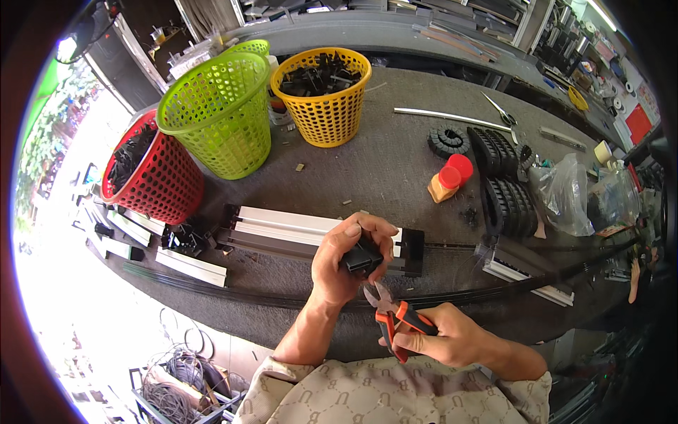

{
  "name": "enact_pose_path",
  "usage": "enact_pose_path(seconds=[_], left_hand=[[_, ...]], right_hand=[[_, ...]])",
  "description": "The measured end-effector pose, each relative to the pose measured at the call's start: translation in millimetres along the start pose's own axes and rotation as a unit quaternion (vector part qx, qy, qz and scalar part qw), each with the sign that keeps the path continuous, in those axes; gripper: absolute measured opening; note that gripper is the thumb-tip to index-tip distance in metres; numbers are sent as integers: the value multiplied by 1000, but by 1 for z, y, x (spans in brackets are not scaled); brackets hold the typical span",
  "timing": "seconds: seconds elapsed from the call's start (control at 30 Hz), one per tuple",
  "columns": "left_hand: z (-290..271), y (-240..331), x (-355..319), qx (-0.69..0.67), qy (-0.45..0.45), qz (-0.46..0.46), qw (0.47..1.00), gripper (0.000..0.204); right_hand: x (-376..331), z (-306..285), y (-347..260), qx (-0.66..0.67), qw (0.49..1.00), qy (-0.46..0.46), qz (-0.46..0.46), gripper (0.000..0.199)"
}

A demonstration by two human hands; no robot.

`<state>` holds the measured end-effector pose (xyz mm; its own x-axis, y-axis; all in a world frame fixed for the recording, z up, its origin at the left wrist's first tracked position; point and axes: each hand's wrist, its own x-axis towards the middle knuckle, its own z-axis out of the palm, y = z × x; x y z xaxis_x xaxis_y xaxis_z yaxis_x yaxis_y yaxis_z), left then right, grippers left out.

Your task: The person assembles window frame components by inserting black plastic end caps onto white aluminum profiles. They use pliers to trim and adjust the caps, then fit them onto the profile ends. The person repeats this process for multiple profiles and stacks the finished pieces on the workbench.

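My left hand [351, 258] has its fingers curled tight around a small black plastic part [361, 260], gripped above the long white and black rail [311, 233] on the workbench [381, 169]. Just below and to the right, my right hand [445, 339] clasps the orange handles of the cutting pliers [393, 316]; their nose points up-left at the part, nearly touching it
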<state>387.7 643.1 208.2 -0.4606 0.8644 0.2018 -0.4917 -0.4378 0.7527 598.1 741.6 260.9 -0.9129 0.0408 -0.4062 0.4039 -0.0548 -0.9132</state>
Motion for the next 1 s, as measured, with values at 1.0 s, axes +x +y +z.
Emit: enact_pose_path(seconds=[1.0], left_hand=[[6, 11, -17, 220, 62, 6, 973, 54]], right_hand=[[17, 20, 5, 85, 994, -6, 70, 25]])
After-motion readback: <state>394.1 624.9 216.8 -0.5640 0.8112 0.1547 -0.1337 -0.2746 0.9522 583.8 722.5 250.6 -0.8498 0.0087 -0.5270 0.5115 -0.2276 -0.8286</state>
